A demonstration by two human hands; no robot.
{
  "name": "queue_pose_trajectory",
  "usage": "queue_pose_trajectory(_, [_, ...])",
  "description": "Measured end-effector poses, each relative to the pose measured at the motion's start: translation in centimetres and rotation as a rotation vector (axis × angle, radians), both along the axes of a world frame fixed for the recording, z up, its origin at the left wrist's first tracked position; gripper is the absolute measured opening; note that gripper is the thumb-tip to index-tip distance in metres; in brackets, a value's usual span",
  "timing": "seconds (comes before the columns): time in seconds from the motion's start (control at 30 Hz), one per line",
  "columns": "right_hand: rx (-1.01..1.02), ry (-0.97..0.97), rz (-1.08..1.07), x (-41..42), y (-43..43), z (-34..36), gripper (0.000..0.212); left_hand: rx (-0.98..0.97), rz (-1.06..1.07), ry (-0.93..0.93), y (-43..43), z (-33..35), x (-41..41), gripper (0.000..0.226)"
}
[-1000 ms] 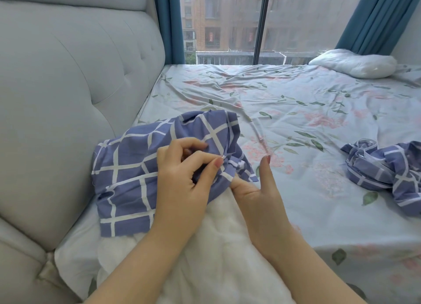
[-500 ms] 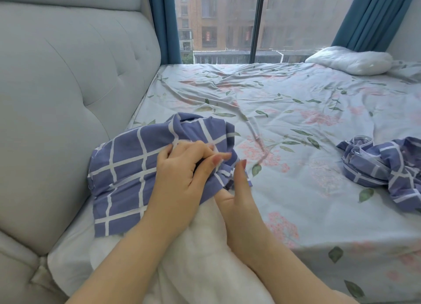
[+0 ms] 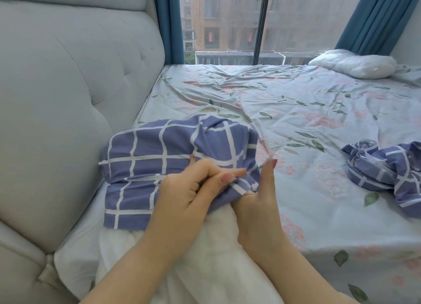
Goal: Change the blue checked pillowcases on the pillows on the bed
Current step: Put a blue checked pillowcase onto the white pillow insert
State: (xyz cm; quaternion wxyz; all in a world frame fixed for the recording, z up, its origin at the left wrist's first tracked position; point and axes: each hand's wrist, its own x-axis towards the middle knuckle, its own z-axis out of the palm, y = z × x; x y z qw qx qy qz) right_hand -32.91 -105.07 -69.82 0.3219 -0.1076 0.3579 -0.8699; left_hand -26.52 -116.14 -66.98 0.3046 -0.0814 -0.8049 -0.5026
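A padded grey headboard (image 3: 68, 99) fills the left side, with the bed running away from it toward a tall window (image 3: 227, 23) that has a blue curtain (image 3: 169, 23) at each edge. A wrinkled sheet (image 3: 296, 112) printed with pink flowers and green leaves covers the mattress.

Close to the headboard lies a white pillow (image 3: 205, 258), its far end inside a blue checked pillowcase (image 3: 164, 153). The near end is bare, and the case's open edge is bunched across the middle of the pillow.

The left hand (image 3: 189, 194) rests on top of this bunched edge, back of the hand up. Its fingers are curled and its thumb and forefinger are pressed together on a fold of the blue cloth. Just right of it, touching the same edge, the right hand (image 3: 262, 203) stands on its side with the thumb pointing straight up, clear of the cloth. Its fingers go under the hem and are hidden, so I cannot tell whether they grip anything.

Farther right, well apart from the hands, a second pillowcase (image 3: 387, 169) of the same check lies crumpled on the sheet. At the far right corner by the window sits a bare pillow (image 3: 355, 63).
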Motion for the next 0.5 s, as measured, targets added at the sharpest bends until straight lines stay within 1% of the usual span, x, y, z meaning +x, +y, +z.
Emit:
queue_pose_trajectory(0.07, [-0.015, 0.022, 0.003, -0.6, 0.1, 0.4, 0.120, 0.098, 0.074, 0.012, -0.9, -0.1, 0.0, 0.019])
queue_pose_trajectory(0.1, [0.002, 0.036, -0.029, -1.0, 0.2, 0.4, 0.125, 0.120, 0.102, -0.019, -1.4, -0.3, -0.3, 0.018])
queue_pose_trajectory(0.17, [0.077, 0.043, -0.083, -1.3, 0.6, 0.5, 0.122, 0.105, 0.109, -0.122, -2.3, -0.9, -0.8, 0.015])
queue_pose_trajectory(0.23, [0.207, 0.035, -0.173, -1.3, 0.7, 0.4, 0.104, 0.033, 0.115, -0.190, -2.6, -1.7, -1.2, 0.013])
queue_pose_trajectory(0.3, [0.454, 0.065, -0.389, -1.4, 0.7, -0.2, 0.077, -0.072, 0.157, -0.191, -2.3, -2.6, -1.5, 0.012])
queue_pose_trajectory(0.33, [0.576, 0.093, -0.538, -1.5, 0.7, -0.5, 0.066, -0.119, 0.174, -0.179, -2.1, -2.9, -1.6, 0.012])
queue_pose_trajectory(0.4, [0.745, 0.202, -0.811, -1.9, 0.9, -0.9, 0.054, -0.152, 0.200, -0.173, -1.7, -3.0, -1.7, 0.013])
queue_pose_trajectory(0.43, [0.797, 0.273, -0.893, -2.2, 1.1, -1.1, 0.045, -0.138, 0.215, -0.184, -1.7, -2.9, -1.7, 0.013])
queue_pose_trajectory(0.5, [0.855, 0.435, -0.924, -2.7, 1.3, -1.3, 0.022, -0.129, 0.273, -0.200, -2.2, -2.9, -1.7, 0.013])
